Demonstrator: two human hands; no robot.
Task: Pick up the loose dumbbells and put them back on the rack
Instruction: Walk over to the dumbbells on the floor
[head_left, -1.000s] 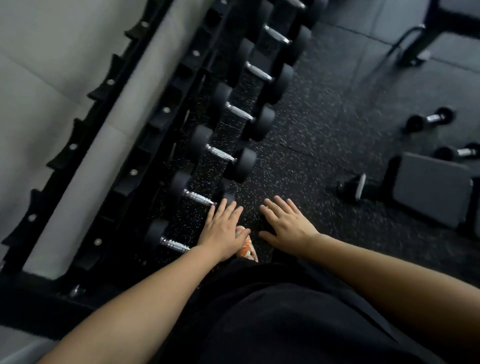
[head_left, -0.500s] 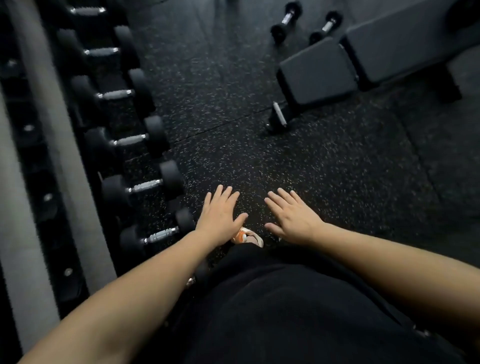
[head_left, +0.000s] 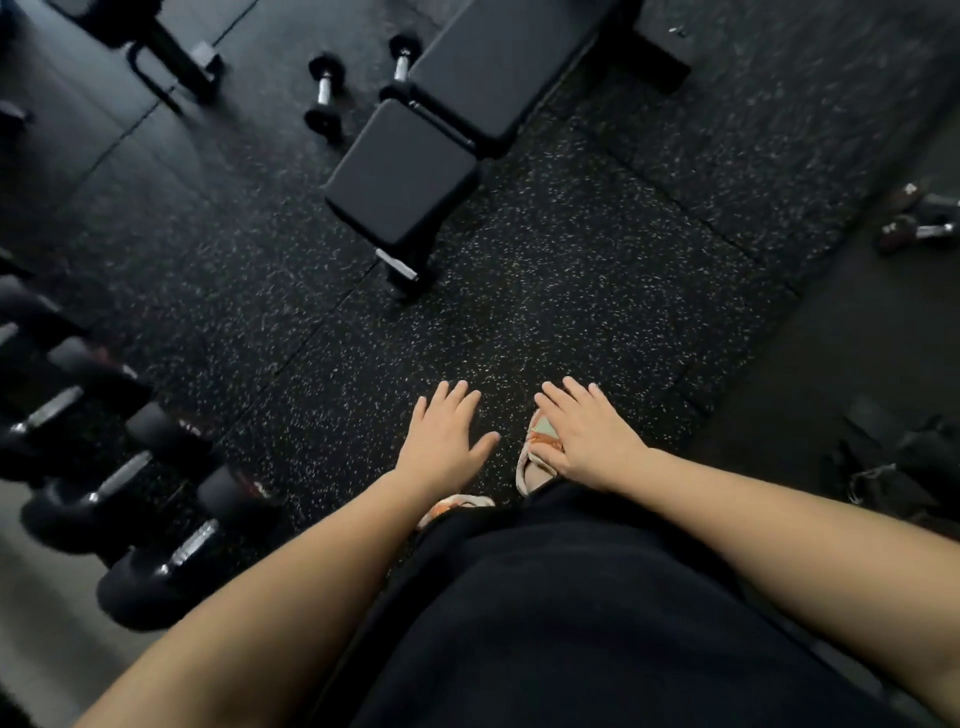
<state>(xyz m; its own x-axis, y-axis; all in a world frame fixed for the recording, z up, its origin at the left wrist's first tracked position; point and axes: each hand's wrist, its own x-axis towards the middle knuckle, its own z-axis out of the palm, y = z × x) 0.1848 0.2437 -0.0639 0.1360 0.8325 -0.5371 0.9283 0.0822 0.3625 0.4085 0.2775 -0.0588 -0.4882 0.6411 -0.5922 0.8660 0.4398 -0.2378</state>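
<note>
Two loose black dumbbells lie on the speckled floor at the top: one (head_left: 324, 96) stands free, the other (head_left: 401, 65) is half hidden behind the bench. Another loose dumbbell (head_left: 919, 233) lies at the right edge. Racked dumbbells (head_left: 156, 551) with chrome handles line the lower left. My left hand (head_left: 444, 441) and my right hand (head_left: 584, 431) hover in front of me with fingers spread, holding nothing, far from every loose dumbbell.
A black padded bench (head_left: 400, 176) stands ahead of me, between my hands and the top dumbbells. A machine foot (head_left: 171, 57) sits at the top left. Dark bags or straps (head_left: 893, 467) lie at the right. My shoes (head_left: 540, 447) show below my hands.
My view has swung right, away from the rack and toward the bench. The rack slid to the left edge. Both hands stayed open and empty.
</note>
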